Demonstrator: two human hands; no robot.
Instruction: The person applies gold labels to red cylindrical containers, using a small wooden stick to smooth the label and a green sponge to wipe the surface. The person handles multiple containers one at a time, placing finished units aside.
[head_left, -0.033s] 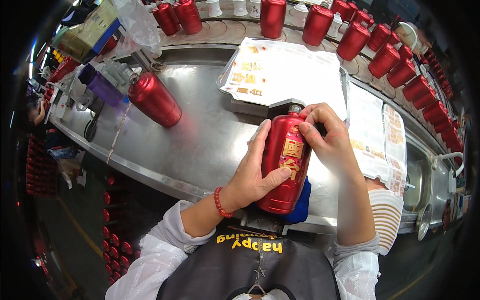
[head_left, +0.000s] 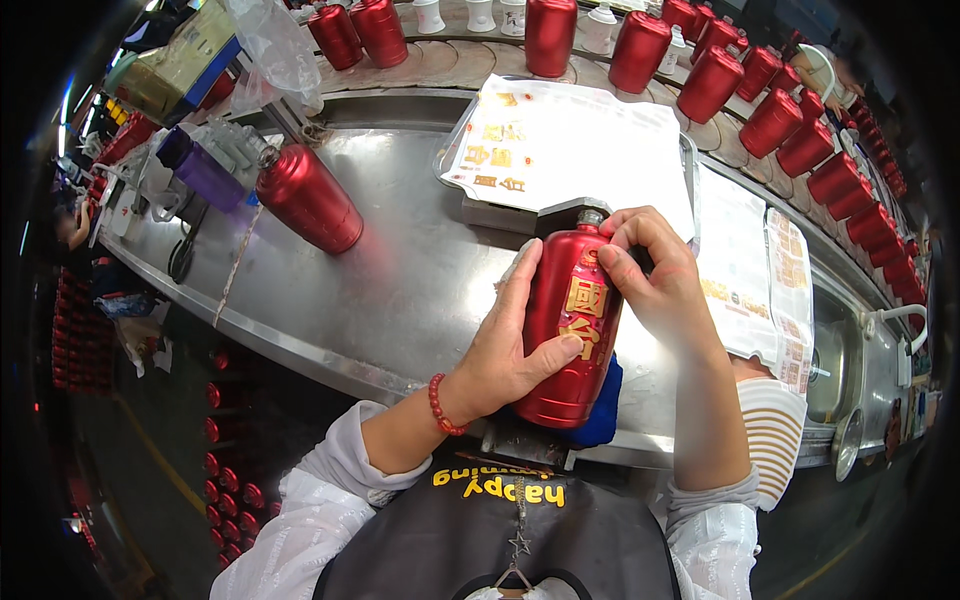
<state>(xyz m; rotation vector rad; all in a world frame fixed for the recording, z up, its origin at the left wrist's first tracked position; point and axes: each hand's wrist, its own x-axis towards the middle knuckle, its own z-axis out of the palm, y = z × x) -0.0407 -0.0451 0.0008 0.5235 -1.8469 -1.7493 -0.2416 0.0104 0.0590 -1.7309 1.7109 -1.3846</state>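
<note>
A glossy red bottle with gold raised characters down its front stands tilted before me, its clear neck pointing away. My left hand is wrapped round its left side, the thumb lying across the front. At the bottle's right shoulder, my right hand has its thumb and fingers closed together beside a small round emblem. Whatever lies between those fingertips is too small to make out. Blue cloth shows under the bottle's lower right side. Beyond it, a tray carries a white sheet of gold character stickers.
Another red bottle stands on the steel table to the left, by a purple bottle. A conveyor with red bottles and white cups curves along the back. More sticker sheets and a sink are at the right.
The bottles and cups on the conveyor have shifted slightly to the right. Both my hands and the held bottle look unchanged.
</note>
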